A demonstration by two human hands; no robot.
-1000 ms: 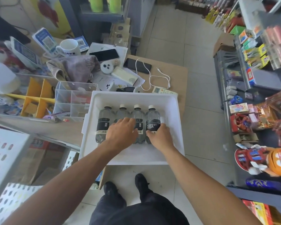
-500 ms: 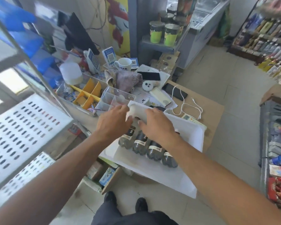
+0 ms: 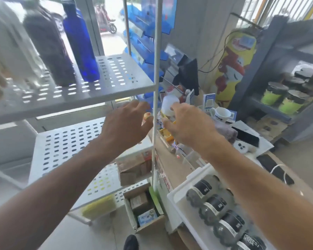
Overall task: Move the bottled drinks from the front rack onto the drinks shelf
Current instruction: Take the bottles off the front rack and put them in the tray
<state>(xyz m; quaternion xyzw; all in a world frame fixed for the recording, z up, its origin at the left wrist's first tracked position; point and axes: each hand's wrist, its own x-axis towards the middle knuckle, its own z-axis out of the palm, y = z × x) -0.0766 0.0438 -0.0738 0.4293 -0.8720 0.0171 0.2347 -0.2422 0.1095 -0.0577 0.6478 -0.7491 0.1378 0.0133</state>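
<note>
Several dark soda bottles (image 3: 213, 204) with black labels lie side by side in a white plastic tray (image 3: 177, 197) at the lower right. The white perforated drinks shelf (image 3: 70, 141) stands to the left; its upper level (image 3: 116, 82) carries a blue bottle (image 3: 79, 46), a dark bottle (image 3: 49, 51) and blurred clear ones. My left hand (image 3: 126, 123) and my right hand (image 3: 186, 121) hover in mid-air on either side of the rack's front post (image 3: 154, 98), fingers loosely spread, holding nothing. Both are well above the tray.
A cluttered counter (image 3: 188, 163) runs behind the tray, with a white mug (image 3: 221, 113), phones, a cable and organiser boxes. Open cardboard boxes (image 3: 143, 208) sit on the floor under the rack. A grey shelf with green-labelled cups (image 3: 282, 100) stands at the right.
The view has swung left and up toward the white shelf. Both hands have come off the bottles in the tray and risen empty to the rack's post; the bottles stay in the tray.
</note>
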